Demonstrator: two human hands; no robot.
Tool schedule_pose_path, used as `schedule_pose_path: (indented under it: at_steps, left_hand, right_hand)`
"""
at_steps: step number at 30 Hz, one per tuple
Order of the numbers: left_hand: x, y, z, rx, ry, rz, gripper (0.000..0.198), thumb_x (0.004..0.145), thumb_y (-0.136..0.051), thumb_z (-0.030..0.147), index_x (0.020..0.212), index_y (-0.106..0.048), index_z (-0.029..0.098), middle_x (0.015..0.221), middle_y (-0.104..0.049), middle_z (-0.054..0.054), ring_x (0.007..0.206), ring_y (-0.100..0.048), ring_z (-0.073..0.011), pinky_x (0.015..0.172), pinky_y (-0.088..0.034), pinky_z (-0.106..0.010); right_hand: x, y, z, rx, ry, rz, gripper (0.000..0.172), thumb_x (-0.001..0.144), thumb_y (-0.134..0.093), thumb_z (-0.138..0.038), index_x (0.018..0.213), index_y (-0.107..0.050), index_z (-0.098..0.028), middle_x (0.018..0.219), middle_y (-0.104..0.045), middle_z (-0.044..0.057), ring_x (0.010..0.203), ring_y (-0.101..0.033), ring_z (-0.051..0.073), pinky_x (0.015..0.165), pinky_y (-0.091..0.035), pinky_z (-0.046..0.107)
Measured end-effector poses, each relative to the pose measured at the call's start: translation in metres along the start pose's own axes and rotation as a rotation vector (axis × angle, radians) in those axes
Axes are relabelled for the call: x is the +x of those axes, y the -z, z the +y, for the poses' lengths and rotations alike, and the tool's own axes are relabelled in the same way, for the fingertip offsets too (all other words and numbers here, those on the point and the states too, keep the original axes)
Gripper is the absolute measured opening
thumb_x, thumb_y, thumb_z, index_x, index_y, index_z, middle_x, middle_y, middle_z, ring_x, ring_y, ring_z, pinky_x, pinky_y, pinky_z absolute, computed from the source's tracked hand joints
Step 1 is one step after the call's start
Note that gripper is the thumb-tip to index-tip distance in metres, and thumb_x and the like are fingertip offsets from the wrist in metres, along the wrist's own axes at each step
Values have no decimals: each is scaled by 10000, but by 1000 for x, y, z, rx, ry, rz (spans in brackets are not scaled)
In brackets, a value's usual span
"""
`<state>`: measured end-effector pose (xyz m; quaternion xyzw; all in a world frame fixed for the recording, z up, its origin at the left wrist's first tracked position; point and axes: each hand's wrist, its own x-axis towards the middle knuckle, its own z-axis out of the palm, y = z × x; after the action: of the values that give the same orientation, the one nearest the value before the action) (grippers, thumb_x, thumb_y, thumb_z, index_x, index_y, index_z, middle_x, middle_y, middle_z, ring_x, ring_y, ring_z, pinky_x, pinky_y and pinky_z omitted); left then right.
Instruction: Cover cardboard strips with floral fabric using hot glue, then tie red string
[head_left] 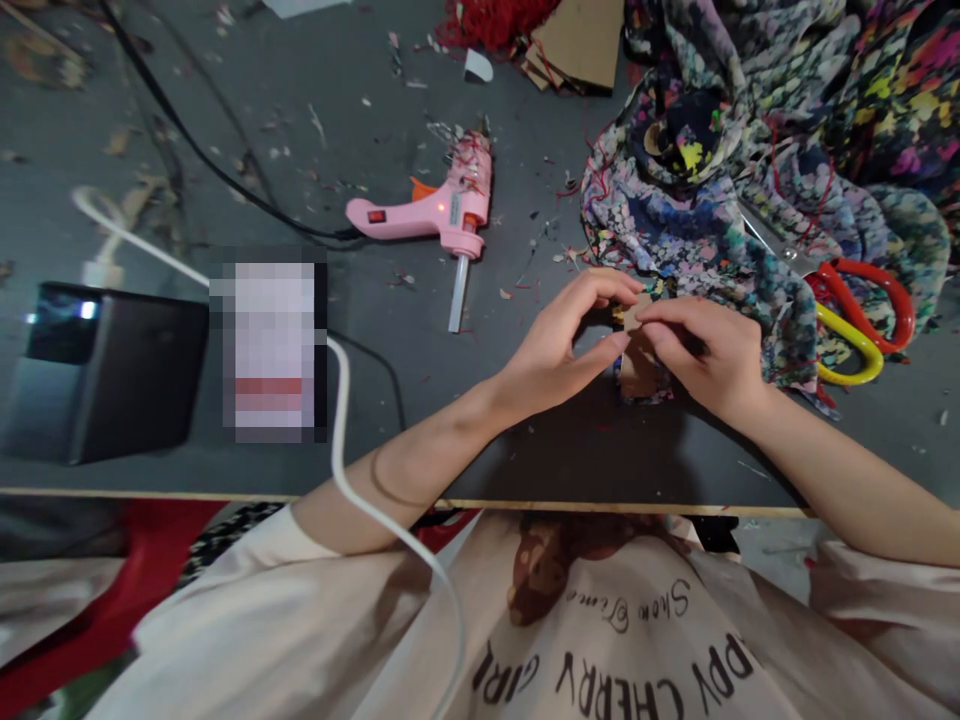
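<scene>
My left hand (566, 340) and my right hand (701, 350) meet over a small brown cardboard piece (639, 365) on the dark table (300, 130). Both hands pinch it, thumbs and fingertips pressed on its top edge. A bit of floral cloth seems stuck to the piece's lower edge. The floral fabric (712, 230) lies bunched just behind and to the right of my hands, touching the right one.
A pink glue gun (442, 210) with a glue stick lies left of the fabric, its black cord running left. Red and yellow scissors (862, 310) rest on the fabric. A black box (112, 370), a phone (274, 345), a white cable (341, 420), cardboard sheets (577, 45).
</scene>
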<state>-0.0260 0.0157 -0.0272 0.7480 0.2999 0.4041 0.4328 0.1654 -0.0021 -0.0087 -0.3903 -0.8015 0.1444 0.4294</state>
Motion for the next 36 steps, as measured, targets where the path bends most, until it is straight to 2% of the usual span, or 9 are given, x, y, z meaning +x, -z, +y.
schedule_pose_path:
  at_steps: [2, 5, 13, 16, 19, 21, 26, 32, 36]
  left_hand:
    - [0, 0, 0, -3, 3, -4, 242, 967, -547, 411, 1129, -536, 232, 1239, -613, -94, 1197, -595, -204, 1019, -506, -352]
    - [0, 0, 0, -9, -3, -5, 243, 967, -552, 406, 1129, -534, 227, 1243, -611, -102, 1189, -597, -203, 1018, -509, -352]
    - [1, 0, 2, 35, -55, -2, 230, 948, -600, 367, 1109, -543, 213, 1191, -632, -98, 1176, -607, -199, 1033, -509, -361]
    - [1, -1, 1, 17, -37, -10, 236, 947, -602, 364, 1116, -544, 209, 1193, -631, -98, 1174, -608, -191, 1025, -511, -347]
    - [1, -1, 2, -15, -1, -9, 226, 958, -583, 362, 1114, -542, 202, 1202, -627, -99, 1171, -611, -181, 1018, -511, -330]
    - [0, -1, 2, -20, 7, -9, 235, 959, -581, 373, 1114, -542, 200, 1205, -628, -100, 1168, -612, -181, 1017, -508, -329]
    - [0, 0, 2, 13, 15, -9, 261, 952, -589, 411, 1104, -543, 204, 1215, -632, -100, 1168, -609, -188, 1014, -509, -338]
    - [2, 0, 2, 45, -24, -9, 227, 950, -600, 386, 1084, -559, 208, 1172, -653, -85, 1153, -618, -187, 1015, -504, -341]
    - [2, -1, 3, 9, 10, -3, 223, 950, -597, 382, 1076, -555, 203, 1178, -651, -89, 1151, -624, -185, 1008, -512, -335]
  right_hand:
    - [-1, 0, 0, 26, 48, -52, 114, 922, -576, -180, 945, -688, -186, 851, -774, 29, 768, -736, 148, 695, -557, 237]
    - [-1, -1, -2, 66, 40, -104, 114, 938, -573, -198, 955, -685, -187, 823, -768, 15, 734, -730, 136, 681, -558, 230]
    - [-1, 0, -3, -36, 57, -118, 132, 921, -543, -150, 844, -648, -178, 721, -728, 20, 653, -692, 132, 615, -515, 219]
    - [-2, 0, -4, -27, 10, -119, 176, 932, -500, -143, 838, -642, -186, 711, -719, 10, 627, -680, 124, 604, -512, 217]
    - [-2, 0, -5, 34, -57, -113, 205, 958, -469, -166, 935, -671, -194, 829, -758, 23, 730, -721, 133, 677, -547, 227]
    - [-2, 1, -5, 61, -51, -110, 179, 951, -502, -177, 965, -680, -193, 856, -764, 30, 761, -725, 139, 703, -554, 234]
    - [-1, 2, -3, 76, -12, -132, 112, 933, -557, -180, 896, -663, -182, 758, -731, 10, 647, -672, 115, 615, -510, 213]
    - [0, 2, -4, 8, -58, -183, 155, 919, -514, -149, 822, -630, -184, 698, -688, 1, 626, -644, 115, 608, -476, 212]
    - [0, 1, -6, 105, -124, -148, 207, 937, -458, -127, 842, -630, -189, 729, -699, -7, 634, -650, 100, 619, -486, 196]
